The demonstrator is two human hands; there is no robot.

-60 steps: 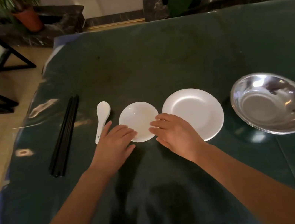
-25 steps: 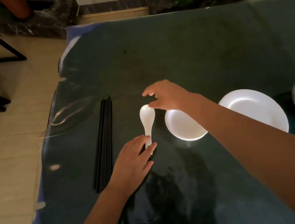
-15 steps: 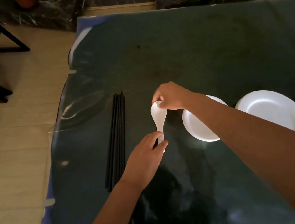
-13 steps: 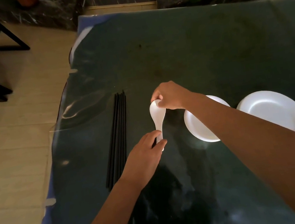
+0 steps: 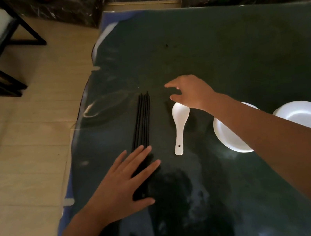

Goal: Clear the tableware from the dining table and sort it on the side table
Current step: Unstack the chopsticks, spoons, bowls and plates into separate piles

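A bundle of thin black chopsticks (image 5: 143,120) lies left of centre on the dark green table (image 5: 222,55). The left hand (image 5: 121,187), open with fingers spread, covers its lower end. The right hand (image 5: 189,91), open and empty, hovers above the white ceramic spoon (image 5: 180,124).
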